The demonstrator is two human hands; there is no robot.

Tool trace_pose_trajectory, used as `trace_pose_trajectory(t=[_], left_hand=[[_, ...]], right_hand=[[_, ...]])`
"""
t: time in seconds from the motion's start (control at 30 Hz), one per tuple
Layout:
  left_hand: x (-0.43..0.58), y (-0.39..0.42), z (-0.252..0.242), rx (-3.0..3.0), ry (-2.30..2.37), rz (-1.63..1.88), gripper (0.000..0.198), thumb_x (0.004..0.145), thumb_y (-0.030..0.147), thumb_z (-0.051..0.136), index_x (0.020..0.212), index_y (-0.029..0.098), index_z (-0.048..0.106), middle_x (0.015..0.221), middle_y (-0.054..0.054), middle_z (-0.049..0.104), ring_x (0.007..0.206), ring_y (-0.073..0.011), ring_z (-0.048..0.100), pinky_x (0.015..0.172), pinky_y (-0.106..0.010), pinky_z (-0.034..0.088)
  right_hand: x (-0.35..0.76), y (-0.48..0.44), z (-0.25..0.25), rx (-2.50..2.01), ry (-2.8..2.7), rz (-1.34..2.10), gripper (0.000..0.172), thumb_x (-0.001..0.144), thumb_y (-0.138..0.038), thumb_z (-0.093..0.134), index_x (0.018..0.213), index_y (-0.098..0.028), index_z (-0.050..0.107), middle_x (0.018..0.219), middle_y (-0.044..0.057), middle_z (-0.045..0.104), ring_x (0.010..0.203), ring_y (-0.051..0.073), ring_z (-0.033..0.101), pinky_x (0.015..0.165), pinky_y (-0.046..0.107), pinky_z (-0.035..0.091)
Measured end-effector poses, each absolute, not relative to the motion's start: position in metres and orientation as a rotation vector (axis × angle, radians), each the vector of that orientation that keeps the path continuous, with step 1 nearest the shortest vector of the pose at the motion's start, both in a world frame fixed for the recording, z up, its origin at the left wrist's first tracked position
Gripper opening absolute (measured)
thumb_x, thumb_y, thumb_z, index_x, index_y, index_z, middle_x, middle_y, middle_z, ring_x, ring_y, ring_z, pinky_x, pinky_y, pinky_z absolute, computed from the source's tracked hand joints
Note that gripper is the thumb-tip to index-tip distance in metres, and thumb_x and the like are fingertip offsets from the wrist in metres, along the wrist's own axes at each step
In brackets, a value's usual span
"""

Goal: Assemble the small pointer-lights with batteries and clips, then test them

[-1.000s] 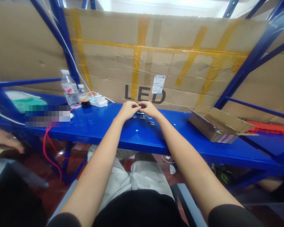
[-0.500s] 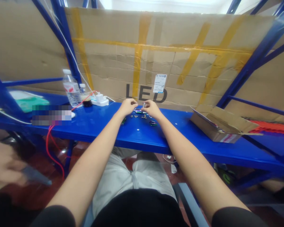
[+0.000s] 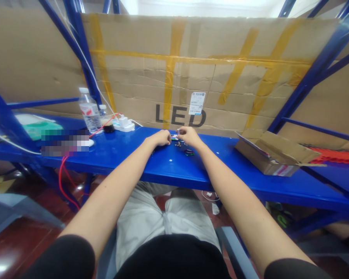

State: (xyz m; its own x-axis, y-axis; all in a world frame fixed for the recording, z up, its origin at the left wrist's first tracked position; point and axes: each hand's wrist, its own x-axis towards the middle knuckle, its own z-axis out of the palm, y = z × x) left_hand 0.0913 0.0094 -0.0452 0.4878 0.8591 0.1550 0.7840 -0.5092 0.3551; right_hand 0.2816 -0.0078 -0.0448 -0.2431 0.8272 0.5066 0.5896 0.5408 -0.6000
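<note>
My right hand (image 3: 189, 136) pinches a small pale, short piece (image 3: 178, 132) upright between thumb and fingertips; its exact kind is too small to tell. My left hand (image 3: 163, 138) is lowered to the tabletop just to the left, fingers curled downward. Whatever its fingertips hold, if anything, is hidden. Between and beyond the hands lie several shiny slender metallic rods (image 3: 174, 137). Nearer to me is a group of tiny brass-coloured parts (image 3: 178, 144). A dark, glossy small piece with green glints (image 3: 189, 152) rests below my right hand.
The blue table (image 3: 174, 170) backs onto a large taped cardboard panel (image 3: 133, 85). On the left stand a water bottle (image 3: 90, 112), a smaller bottle with dark liquid (image 3: 107, 126) and a white power strip (image 3: 126, 126). An open cardboard box (image 3: 258, 157) sits at right. Red cable (image 3: 59, 174) hangs over the edge.
My left hand has dropped onto the table among the small parts, its fingers curling down. My right hand stays near its place with the pale piece. Another person's hand at far left has left view.
</note>
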Motion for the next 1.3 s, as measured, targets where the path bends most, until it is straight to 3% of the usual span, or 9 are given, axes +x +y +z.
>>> trace_pose_trajectory(t=[0.2, 0.37, 0.5, 0.63, 0.73, 0.9, 1.3], left_hand=[[0.097, 0.004, -0.049, 2.523, 1.411, 0.615, 0.009, 0.070, 0.011, 0.068, 0.074, 0.018, 0.069, 0.074, -0.004, 0.071, 0.069, -0.0189, 0.064, 0.068, -0.028, 0.048], [0.094, 0.003, -0.043, 2.454, 1.273, 1.157, 0.007, 0.078, 0.015, 0.064, 0.082, 0.016, 0.069, 0.081, -0.004, 0.071, 0.077, -0.0179, 0.064, 0.072, -0.028, 0.048], [0.092, -0.003, -0.037, 2.304, 1.122, 1.385, 0.013, 0.078, 0.021, 0.070, 0.089, 0.016, 0.073, 0.087, -0.005, 0.075, 0.081, -0.0177, 0.066, 0.076, -0.029, 0.050], [0.093, -0.009, -0.036, 2.305, 1.064, 1.390, 0.016, 0.078, 0.019, 0.071, 0.093, 0.017, 0.077, 0.092, -0.005, 0.077, 0.084, -0.0181, 0.068, 0.082, -0.030, 0.051], [0.096, -0.012, -0.037, 2.363, 1.048, 1.406, 0.010, 0.078, 0.018, 0.070, 0.086, 0.017, 0.077, 0.085, -0.003, 0.077, 0.080, -0.0171, 0.067, 0.078, -0.028, 0.050], [0.099, -0.014, -0.039, 2.536, 1.001, 1.431, 0.008, 0.078, 0.015, 0.068, 0.084, 0.017, 0.074, 0.083, -0.002, 0.074, 0.078, -0.0154, 0.064, 0.076, -0.026, 0.047], [0.100, -0.020, -0.036, 2.618, 1.041, 1.293, 0.014, 0.083, 0.019, 0.066, 0.096, 0.018, 0.071, 0.088, -0.003, 0.073, 0.081, -0.0158, 0.064, 0.079, -0.026, 0.047]], right_hand=[[0.283, -0.009, -0.045, -1.124, -1.965, 0.385, 0.019, 0.072, -0.017, 0.064, 0.088, -0.013, 0.073, 0.076, 0.004, 0.067, 0.074, 0.017, 0.058, 0.068, 0.027, 0.042], [0.284, -0.007, -0.044, -1.111, -1.969, 0.367, 0.015, 0.071, -0.019, 0.062, 0.082, -0.014, 0.071, 0.070, 0.001, 0.062, 0.070, 0.016, 0.053, 0.068, 0.028, 0.041], [0.285, -0.003, -0.045, -1.072, -1.988, 0.387, 0.019, 0.070, -0.015, 0.059, 0.082, -0.014, 0.073, 0.071, 0.000, 0.061, 0.073, 0.016, 0.054, 0.072, 0.028, 0.042], [0.285, -0.001, -0.047, -1.047, -1.986, 0.492, 0.035, 0.071, -0.012, 0.057, 0.100, -0.012, 0.077, 0.087, 0.005, 0.072, 0.082, 0.019, 0.060, 0.076, 0.030, 0.046], [0.285, -0.001, -0.048, -1.028, -1.977, 0.534, 0.034, 0.072, -0.011, 0.058, 0.100, -0.012, 0.078, 0.098, 0.008, 0.075, 0.088, 0.021, 0.063, 0.080, 0.032, 0.048], [0.285, -0.001, -0.046, -1.004, -1.981, 0.516, 0.024, 0.070, -0.013, 0.063, 0.088, -0.013, 0.079, 0.088, 0.006, 0.076, 0.083, 0.021, 0.064, 0.079, 0.032, 0.049], [0.285, -0.005, -0.044, -0.942, -1.861, 0.701, 0.019, 0.066, -0.015, 0.071, 0.084, -0.013, 0.076, 0.083, 0.005, 0.075, 0.082, 0.021, 0.067, 0.082, 0.035, 0.052]])
